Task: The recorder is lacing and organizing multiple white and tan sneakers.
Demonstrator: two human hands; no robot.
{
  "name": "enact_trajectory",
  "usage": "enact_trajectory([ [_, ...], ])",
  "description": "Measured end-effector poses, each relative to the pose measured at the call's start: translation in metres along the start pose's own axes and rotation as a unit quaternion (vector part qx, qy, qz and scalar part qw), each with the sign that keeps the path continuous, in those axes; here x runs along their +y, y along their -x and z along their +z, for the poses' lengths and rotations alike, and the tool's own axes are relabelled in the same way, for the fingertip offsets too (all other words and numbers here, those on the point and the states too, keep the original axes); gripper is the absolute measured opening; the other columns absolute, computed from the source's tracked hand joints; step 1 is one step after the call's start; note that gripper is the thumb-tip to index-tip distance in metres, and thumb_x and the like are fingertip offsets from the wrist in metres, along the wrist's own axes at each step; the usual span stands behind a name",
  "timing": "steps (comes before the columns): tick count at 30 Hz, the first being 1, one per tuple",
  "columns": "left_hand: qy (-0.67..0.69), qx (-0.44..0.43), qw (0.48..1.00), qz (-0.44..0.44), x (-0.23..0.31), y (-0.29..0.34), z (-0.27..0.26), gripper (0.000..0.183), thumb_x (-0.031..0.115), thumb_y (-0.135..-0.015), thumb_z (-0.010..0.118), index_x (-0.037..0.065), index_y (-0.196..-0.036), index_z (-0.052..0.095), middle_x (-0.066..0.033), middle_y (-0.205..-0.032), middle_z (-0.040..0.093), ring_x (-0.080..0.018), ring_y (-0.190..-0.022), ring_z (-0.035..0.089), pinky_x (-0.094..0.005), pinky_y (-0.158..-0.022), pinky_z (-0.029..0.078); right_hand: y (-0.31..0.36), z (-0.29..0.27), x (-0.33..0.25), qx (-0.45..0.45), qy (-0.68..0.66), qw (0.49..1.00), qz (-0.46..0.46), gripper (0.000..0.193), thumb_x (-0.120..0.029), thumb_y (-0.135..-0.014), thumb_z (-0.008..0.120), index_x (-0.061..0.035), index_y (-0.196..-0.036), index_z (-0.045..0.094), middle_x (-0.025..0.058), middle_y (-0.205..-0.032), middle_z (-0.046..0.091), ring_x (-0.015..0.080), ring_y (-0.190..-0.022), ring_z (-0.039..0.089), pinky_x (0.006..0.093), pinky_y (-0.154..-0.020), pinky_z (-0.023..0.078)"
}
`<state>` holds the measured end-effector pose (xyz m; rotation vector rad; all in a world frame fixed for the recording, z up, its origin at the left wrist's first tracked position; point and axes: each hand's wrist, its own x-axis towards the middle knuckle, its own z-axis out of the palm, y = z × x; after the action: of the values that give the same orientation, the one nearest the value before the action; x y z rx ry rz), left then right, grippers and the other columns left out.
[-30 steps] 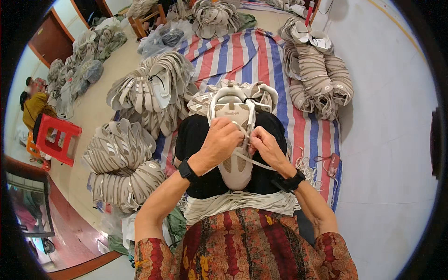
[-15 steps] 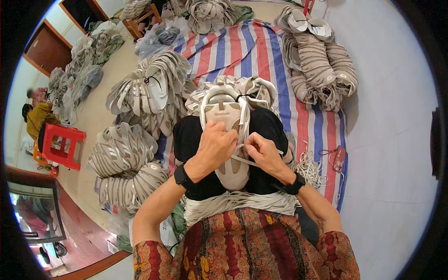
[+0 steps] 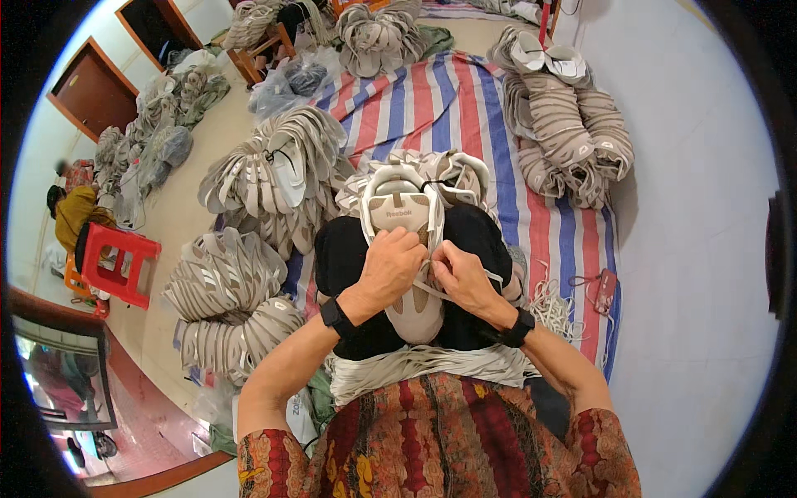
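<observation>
A beige and white shoe upper (image 3: 419, 322) lies over my lap between my black-clad knees, its toe toward me and its white collar pointing away. My left hand (image 3: 388, 264) is closed over its left and middle part, gripping it near the tongue; its fingertips are partly hidden. Beside it, my right hand (image 3: 466, 280) pinches a flat whitish shoelace (image 3: 432, 290) at the right eyelet edge. A loop of that lace hangs below the fingers across the upper. A thick bundle of whitish laces (image 3: 415, 369) lies across my lap.
Bundled shoe uppers (image 3: 274, 166) stand at the left, with another stack (image 3: 569, 124) at the right on a striped sheet (image 3: 440, 100). Loose laces (image 3: 552, 311) and a small red object (image 3: 606, 292) lie right of my knee. A red stool (image 3: 120, 266) and a seated person (image 3: 75, 212) are far left.
My right hand has drawn slightly closer to the left, and the lace between them hangs looser. The whole view has shifted a little downward in the picture.
</observation>
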<state>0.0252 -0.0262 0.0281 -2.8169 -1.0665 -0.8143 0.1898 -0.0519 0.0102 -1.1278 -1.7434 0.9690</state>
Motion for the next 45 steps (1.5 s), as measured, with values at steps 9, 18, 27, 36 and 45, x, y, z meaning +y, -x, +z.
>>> enact_trajectory([
  [9,-0.134,0.068,0.987,-0.053,-0.022,0.041,-0.027,0.018,0.008,-0.065,0.053,0.0,-0.081,0.053,-0.0138,-0.096,0.053,-0.0312,-0.093,0.048,-0.0427,-0.082,0.038,-0.002,-0.098,0.004,-0.044,-0.532,0.836,0.131,0.012,-0.006,-0.086,0.048,0.0041,-0.091,0.052,0.0191,-0.092,0.061,0.0259,-0.088,0.062,0.0344,-0.078,0.051],
  [18,-0.394,0.124,0.85,-0.326,-0.184,0.235,-0.182,0.008,0.007,-0.076,0.052,0.0,-0.079,0.052,-0.0175,-0.088,0.053,-0.0335,-0.09,0.047,-0.0423,-0.079,0.037,-0.013,-0.28,0.09,0.284,-0.334,0.891,0.119,0.026,-0.001,-0.084,0.042,0.0127,-0.105,0.047,0.0219,-0.106,0.056,0.031,-0.098,0.056,0.0359,-0.091,0.044],
  [27,0.159,0.076,0.945,-0.277,-0.077,0.091,-0.039,0.034,0.001,-0.075,0.059,0.002,-0.109,0.052,-0.0145,-0.097,0.058,-0.0291,-0.093,0.055,-0.0354,-0.081,0.044,0.053,-0.036,0.002,-0.053,0.275,0.934,-0.223,0.043,-0.011,-0.073,0.062,-0.0057,-0.114,0.049,0.0131,-0.088,0.058,0.0289,-0.082,0.056,0.0373,-0.074,0.045],
  [36,0.284,-0.005,0.929,-0.238,-0.048,0.06,-0.039,0.024,0.008,-0.08,0.06,0.004,-0.103,0.052,-0.0058,-0.062,0.052,-0.0166,-0.056,0.048,-0.0291,-0.052,0.038,0.068,-0.04,-0.065,-0.099,-0.124,0.984,0.076,0.055,-0.008,-0.082,0.054,-0.0056,-0.132,0.032,-0.0019,-0.063,0.043,0.0066,-0.055,0.043,0.0217,-0.053,0.037],
  [45,0.556,0.012,0.75,-0.359,-0.044,0.062,-0.052,0.021,0.003,-0.082,0.057,0.005,-0.102,0.051,0.0081,-0.056,0.039,-0.0006,-0.047,0.033,-0.0166,-0.041,0.022,0.016,-0.083,-0.04,-0.102,0.172,0.974,0.102,0.026,-0.007,-0.073,0.062,-0.0051,-0.099,0.057,-0.0008,-0.055,0.037,0.0064,-0.048,0.039,0.0249,-0.043,0.03],
])
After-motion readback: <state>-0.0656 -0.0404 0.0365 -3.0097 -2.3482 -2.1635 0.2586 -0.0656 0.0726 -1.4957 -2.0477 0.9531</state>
